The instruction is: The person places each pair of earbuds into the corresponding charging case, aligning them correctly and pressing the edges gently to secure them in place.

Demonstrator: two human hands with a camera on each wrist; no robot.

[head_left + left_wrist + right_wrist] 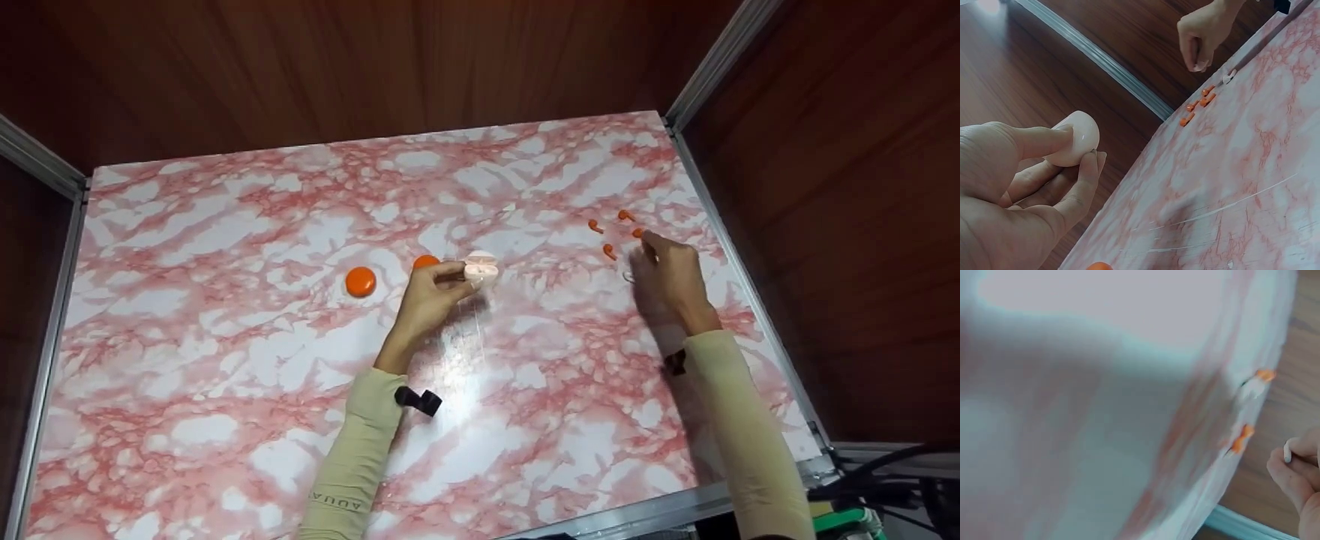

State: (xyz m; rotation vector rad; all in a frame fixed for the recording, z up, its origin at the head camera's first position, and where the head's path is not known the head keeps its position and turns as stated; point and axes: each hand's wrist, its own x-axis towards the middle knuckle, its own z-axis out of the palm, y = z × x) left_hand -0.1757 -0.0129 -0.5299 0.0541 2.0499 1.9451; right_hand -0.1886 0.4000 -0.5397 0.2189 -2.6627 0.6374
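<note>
My left hand (429, 301) holds a pale pink earbud case (481, 270) above the table, its lid raised in the head view. In the left wrist view the smooth rounded shell of the case shows between thumb and fingers. Over at the right, my right hand (677, 279) pinches a small white earbud (1287, 451), seen in the right wrist view. A second white earbud (1230, 77) lies on the table below that hand. Several orange earbuds (609, 251) lie just beyond it.
Two round orange cases are on the table: one orange case (361, 282) left of my left hand, the other orange case (426, 262) partly hidden behind it. Dark wood panels (360, 67) wall the marbled pink-and-white table (225, 420). Black cables (885, 480) sit at the lower right.
</note>
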